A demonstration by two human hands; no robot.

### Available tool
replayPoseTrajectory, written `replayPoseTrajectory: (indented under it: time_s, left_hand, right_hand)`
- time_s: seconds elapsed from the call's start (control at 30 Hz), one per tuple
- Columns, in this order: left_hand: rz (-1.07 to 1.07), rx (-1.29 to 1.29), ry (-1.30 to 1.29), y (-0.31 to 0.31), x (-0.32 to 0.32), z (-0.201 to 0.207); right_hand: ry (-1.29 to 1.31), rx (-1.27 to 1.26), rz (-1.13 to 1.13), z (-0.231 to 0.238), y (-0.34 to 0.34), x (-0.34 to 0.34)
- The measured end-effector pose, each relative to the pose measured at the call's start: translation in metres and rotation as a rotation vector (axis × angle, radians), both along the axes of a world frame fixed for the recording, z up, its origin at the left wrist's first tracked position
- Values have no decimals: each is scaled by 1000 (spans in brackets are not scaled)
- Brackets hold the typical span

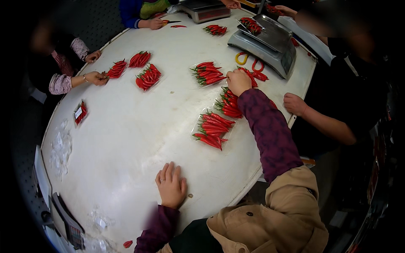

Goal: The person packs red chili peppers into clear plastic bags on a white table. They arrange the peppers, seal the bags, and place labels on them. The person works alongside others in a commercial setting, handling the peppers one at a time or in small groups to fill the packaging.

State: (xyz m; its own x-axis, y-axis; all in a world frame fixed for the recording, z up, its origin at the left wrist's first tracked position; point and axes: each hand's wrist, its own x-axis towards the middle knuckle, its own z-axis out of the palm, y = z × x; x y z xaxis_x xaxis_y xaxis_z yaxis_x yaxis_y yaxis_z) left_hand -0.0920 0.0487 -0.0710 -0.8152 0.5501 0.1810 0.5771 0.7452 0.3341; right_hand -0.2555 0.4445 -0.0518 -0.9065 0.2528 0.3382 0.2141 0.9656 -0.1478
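Note:
My left hand lies flat on the white table near its front edge, fingers stretched out and holding nothing. My right arm reaches far forward, and my right hand has its fingers curled at the right edge of a clear tray of red chili peppers. Its fingertips are close to a pepper there, but what they grip is hidden. Just below that hand is another batch of chilies, partly covered by my sleeve. Nearer to me, a further clear tray holds chilies laid side by side.
Scales stand at the back right with chilies on top; scissors lie beside them. A co-worker's hand touches chilies at the left. Another person's fist rests at the right edge. Crumpled clear plastic lies at the left.

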Motion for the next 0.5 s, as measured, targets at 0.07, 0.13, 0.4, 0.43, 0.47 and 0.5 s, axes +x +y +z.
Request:
replayPoseTrajectory:
  time_s: [0.07,0.13,0.4,0.43,0.47,0.5]
  left_hand:
    - [3,0,0,-1,-1,1]
    - [2,-3,-5,0,-2,1]
    - [7,-3,-12,-2,-3,3]
    - [5,3,-11,-2,-3,3]
    - [8,12,-10,-3,-4,3]
    - [12,25,-12,-2,-3,3]
  right_hand:
    - [-18,16,74,0,-6,-13]
    - [-36,-1,130,0,-13,-21]
    - [-60,5,230,-5,-21,-36]
    - [-60,24,230,-4,-22,-35]
    - [-52,28,236,-3,-23,-35]
    - [-48,34,242,1,-23,-34]
